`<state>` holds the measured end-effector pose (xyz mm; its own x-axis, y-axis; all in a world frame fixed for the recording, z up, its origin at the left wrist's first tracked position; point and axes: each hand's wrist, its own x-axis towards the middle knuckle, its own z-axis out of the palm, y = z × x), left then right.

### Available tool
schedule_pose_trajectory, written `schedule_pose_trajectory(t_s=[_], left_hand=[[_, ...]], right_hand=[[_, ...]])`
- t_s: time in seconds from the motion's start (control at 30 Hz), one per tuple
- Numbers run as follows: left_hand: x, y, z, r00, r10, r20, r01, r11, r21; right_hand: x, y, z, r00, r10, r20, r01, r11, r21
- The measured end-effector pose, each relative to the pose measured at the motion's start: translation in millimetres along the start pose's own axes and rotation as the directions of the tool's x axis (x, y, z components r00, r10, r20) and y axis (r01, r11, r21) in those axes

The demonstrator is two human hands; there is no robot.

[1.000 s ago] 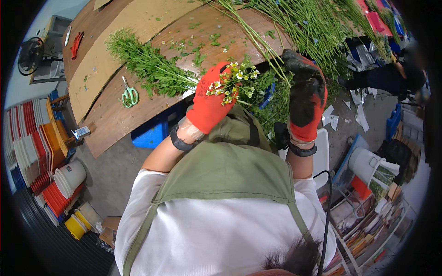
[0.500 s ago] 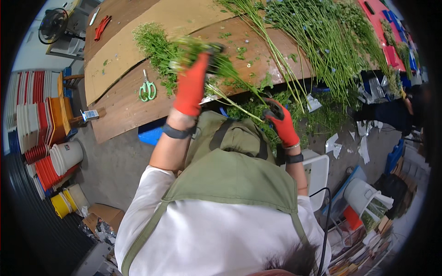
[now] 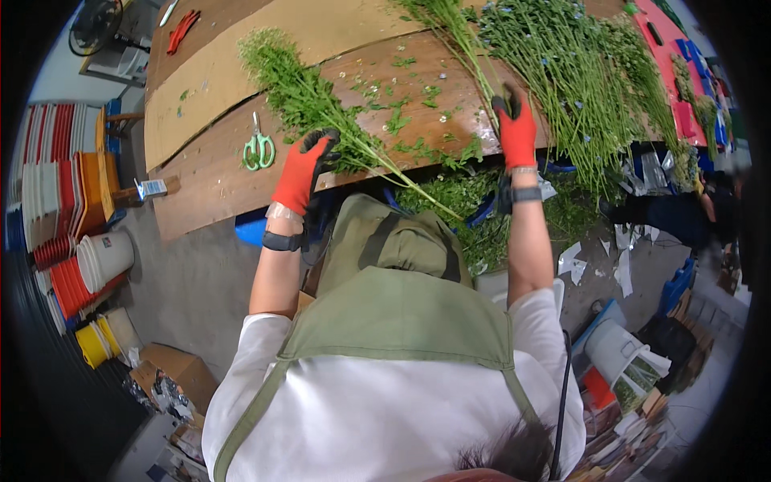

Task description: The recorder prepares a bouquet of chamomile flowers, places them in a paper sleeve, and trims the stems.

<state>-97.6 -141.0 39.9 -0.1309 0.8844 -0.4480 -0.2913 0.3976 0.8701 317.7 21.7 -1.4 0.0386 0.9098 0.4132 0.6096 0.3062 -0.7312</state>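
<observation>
A leafy bunch of white-flowered stems lies diagonally on the wooden table, its bare ends jutting past the near edge. Beside its lower leaves is my left hand, in a red glove with black fingers; the fingers are curved and apart, not wrapped round the bunch. My right hand, gloved alike, has closed at the lower part of some long thin green stems farther right. Its fingers partly hide where they grip. Green-handled scissors rest left of my left hand.
A large heap of blue-flowered stems covers the table's right side. Flat cardboard and a red glove lie at the far left. Cut greenery hangs below the near edge. Stacked buckets stand left; a person's arm shows right.
My left hand has let the leafy bunch down onto the table and drawn back toward me. My right hand has left the bunch's stem ends and moved up and right to the other stems.
</observation>
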Motion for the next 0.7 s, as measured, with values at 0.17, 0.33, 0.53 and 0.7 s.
schedule_pose_trajectory(t_s=[0.17, 0.33, 0.53, 0.7], left_hand=[[-23, -42, -58, 0.971, -0.052, -0.233, 0.066, 0.996, 0.052], [-24, -76, -100, 0.967, -0.081, -0.24, 0.079, 0.997, -0.018], [-30, -44, -93, 0.963, -0.054, -0.263, 0.071, 0.996, 0.058], [-12, -60, -104, 0.978, -0.121, -0.168, 0.094, 0.983, -0.158]], right_hand=[[6, -58, 63, 0.96, -0.217, 0.175, 0.271, 0.879, -0.393], [-99, -114, 151, 0.681, -0.378, 0.627, 0.554, 0.826, -0.104], [-125, -120, 186, 0.755, 0.027, 0.655, 0.118, 0.977, -0.177], [-106, -116, 135, 0.471, 0.405, 0.783, -0.787, 0.594, 0.166]])
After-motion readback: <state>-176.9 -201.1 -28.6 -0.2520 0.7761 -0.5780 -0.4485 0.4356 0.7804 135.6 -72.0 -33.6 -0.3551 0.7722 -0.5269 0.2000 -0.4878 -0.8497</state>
